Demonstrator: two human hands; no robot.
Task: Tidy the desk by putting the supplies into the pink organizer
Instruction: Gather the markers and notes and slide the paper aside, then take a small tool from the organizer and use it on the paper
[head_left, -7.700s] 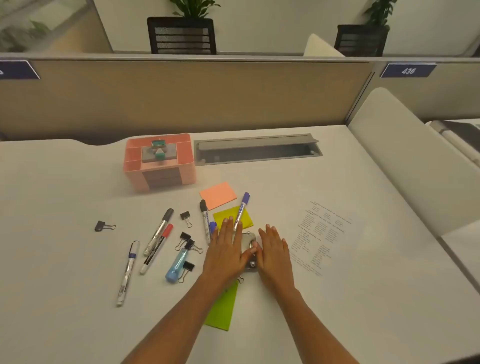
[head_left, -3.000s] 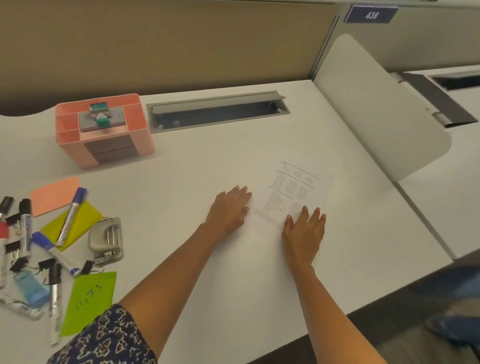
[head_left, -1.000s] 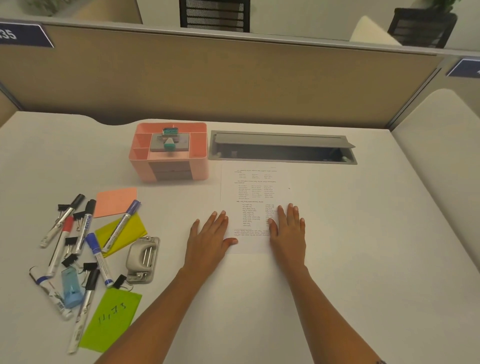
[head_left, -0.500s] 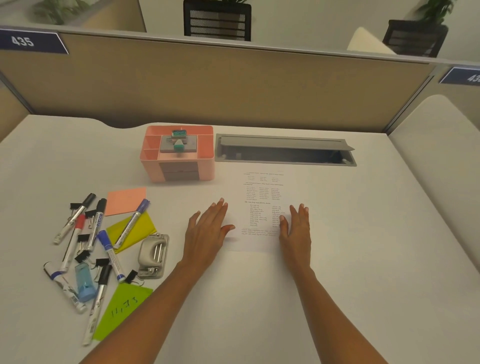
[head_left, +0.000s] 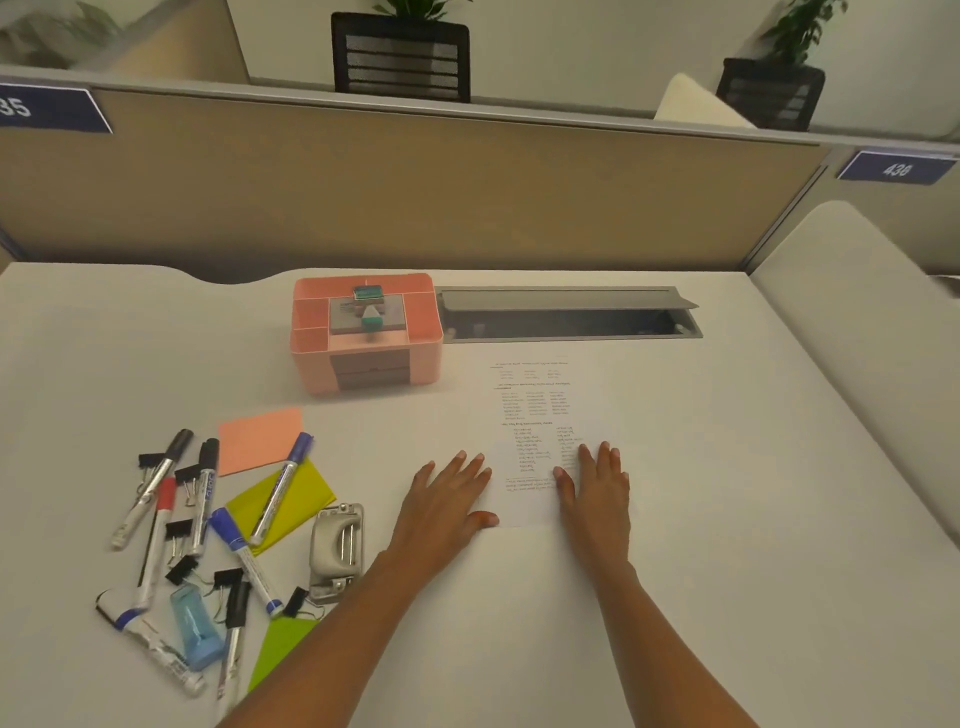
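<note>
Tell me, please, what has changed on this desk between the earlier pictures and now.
The printed sheet moved left from its slanted spot and now lies straight below the cable tray. Both hands left the hole punch: the right hand rests flat on the sheet, the left hand beside it. The markers and clips were bunched at left. The pink organizer stayed put, nothing added.

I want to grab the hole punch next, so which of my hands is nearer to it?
Left. The left hand lies flat just right of the hole punch; the right hand rests on the printed sheet, farther right.
</note>
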